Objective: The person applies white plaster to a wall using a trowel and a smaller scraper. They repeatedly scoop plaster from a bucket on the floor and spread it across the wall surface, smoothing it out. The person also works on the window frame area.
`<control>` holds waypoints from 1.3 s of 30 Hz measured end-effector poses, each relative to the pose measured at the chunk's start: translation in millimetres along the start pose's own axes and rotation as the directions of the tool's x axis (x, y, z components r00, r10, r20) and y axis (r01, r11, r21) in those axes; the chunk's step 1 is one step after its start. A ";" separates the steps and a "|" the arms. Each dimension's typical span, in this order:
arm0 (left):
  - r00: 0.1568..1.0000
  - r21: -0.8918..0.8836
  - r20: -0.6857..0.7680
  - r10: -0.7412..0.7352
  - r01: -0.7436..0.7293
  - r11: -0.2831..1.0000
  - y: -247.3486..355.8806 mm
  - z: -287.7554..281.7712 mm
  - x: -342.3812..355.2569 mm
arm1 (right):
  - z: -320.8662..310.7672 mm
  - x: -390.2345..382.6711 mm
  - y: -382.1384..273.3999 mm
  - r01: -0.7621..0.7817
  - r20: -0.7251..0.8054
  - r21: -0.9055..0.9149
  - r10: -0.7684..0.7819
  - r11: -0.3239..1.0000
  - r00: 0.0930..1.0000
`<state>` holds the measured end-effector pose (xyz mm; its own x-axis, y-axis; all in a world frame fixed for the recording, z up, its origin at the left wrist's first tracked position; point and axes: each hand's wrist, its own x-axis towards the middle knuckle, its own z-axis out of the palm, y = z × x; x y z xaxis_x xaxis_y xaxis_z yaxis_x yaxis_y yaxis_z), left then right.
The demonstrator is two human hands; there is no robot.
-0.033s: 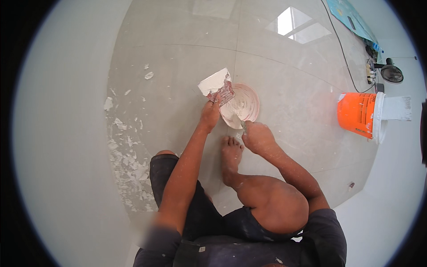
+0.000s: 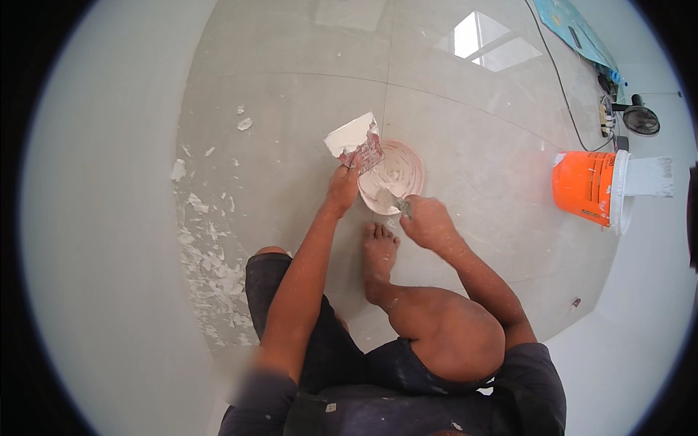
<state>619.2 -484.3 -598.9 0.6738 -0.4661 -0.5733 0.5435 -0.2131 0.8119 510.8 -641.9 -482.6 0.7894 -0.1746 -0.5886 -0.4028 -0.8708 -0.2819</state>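
My left hand is closed on a reddish putty spreader, whose far part carries a thick layer of white putty. Its near corner overlaps the left rim of a round pinkish tub on the floor. White putty coats the inside of this tub in swirled streaks. A putty knife reaches into the tub's near side, its handle gripped by my right hand. The blade is smeared with putty, so its edge is hard to make out.
Dried white flakes litter the tiled floor along the left wall. To the right stands an orange bucket with a pale flat board at its mouth. Beyond it are a small black fan, a cable and a light-blue sheet.
My right hand and the putty knife have shifted slightly to the right, with more of the blade in sight. The tub sits a touch nearer to me. My left hand stays about where it was.
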 end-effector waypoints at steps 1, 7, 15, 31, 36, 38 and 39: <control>1.000 0.053 0.019 0.017 -0.018 0.998 2.7 -5.0 -0.1 | -7.6 3.7 12.3 0.026 -0.017 0.106 -0.024 0.994 1.000; 0.991 0.090 0.110 0.078 -0.088 0.992 5.2 -21.0 -2.8 | -28.6 9.4 92.6 -0.246 0.103 0.432 0.223 0.868 0.969; 0.994 0.115 0.081 0.077 -0.086 0.990 4.9 -23.0 -4.4 | -77.2 81.6 118.3 -0.142 0.114 0.255 0.116 0.956 0.987; 0.996 -0.079 0.056 0.075 -0.071 0.994 -5.9 -13.7 -0.7 | -50.1 122.9 54.2 0.267 0.358 -0.009 -0.246 0.964 0.901; 0.997 -0.125 0.073 0.009 0.000 0.992 -4.5 -12.9 2.2 | -42.2 116.3 34.1 0.498 0.295 -0.255 -0.424 0.829 0.856; 0.996 -0.154 0.077 -0.036 0.047 0.987 -5.7 -12.1 2.0 | -41.7 118.8 31.0 0.442 0.350 -0.265 -0.342 0.857 0.872; 0.996 -0.177 0.081 -0.031 0.045 0.983 -7.0 -11.5 1.2 | -40.9 120.9 31.4 0.425 0.328 -0.267 -0.334 0.865 0.884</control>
<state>621.9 -473.4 -606.6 0.6136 -0.5276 -0.5874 0.6533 -0.0787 0.7530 612.5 -709.1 -531.7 0.6804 0.2867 -0.6744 0.1113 -0.9501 -0.2916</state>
